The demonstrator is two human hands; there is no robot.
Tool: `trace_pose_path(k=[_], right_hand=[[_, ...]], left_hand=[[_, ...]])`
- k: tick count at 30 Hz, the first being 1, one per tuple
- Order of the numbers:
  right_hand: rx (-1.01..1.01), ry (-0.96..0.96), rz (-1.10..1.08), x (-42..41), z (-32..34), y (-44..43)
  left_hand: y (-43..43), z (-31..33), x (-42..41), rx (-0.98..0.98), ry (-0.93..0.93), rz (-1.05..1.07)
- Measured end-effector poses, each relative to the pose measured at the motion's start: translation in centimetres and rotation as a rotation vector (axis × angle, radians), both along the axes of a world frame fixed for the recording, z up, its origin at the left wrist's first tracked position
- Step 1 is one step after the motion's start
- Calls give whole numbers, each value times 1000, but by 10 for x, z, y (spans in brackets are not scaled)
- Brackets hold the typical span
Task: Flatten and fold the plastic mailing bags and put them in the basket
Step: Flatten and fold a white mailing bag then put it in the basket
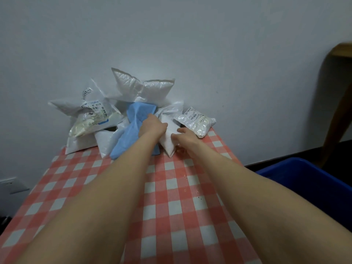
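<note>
A heap of crumpled plastic mailing bags lies at the far end of the table against the wall. My left hand (152, 124) grips the blue bag (131, 128) in the middle of the heap. My right hand (185, 137) has its fingers curled on a white bag (169, 143) just right of the blue one. A large white bag (144, 88) stands up behind them. A labelled bag (91, 117) lies at the left and a small clear labelled bag (198, 121) at the right. The blue basket (308, 180) sits low beside the table's right side.
The table carries a red-and-white checked cloth (167, 197), bare between me and the heap. A grey wall stands right behind the bags. A wooden piece of furniture (339, 88) is at the far right, and a wall socket (11, 184) at the lower left.
</note>
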State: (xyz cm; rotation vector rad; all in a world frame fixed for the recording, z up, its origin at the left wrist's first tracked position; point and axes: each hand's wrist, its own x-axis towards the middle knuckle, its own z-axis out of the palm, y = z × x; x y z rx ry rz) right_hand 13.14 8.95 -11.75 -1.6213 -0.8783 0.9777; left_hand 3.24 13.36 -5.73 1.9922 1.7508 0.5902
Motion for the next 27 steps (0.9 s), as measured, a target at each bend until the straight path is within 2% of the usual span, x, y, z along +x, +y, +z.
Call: trace_pose_path(k=[6,12,17,19,27], right_hand=[[7,15,-55,1,6,-39],[-9,4,-139,8,17,-100],[-72,-23,-227,21,16,-159],[-89,-36,-232,27,20,-187],[-78,37,-368,59,36,-241]], left_hand=[[-43,14,-6,65,-92,-7],[-103,21,5,103,-202,-122],[-149,12,14,61,-283,-158],[-164,8,23,19,-280,-223],[-215,29,57,88,-245,-333]])
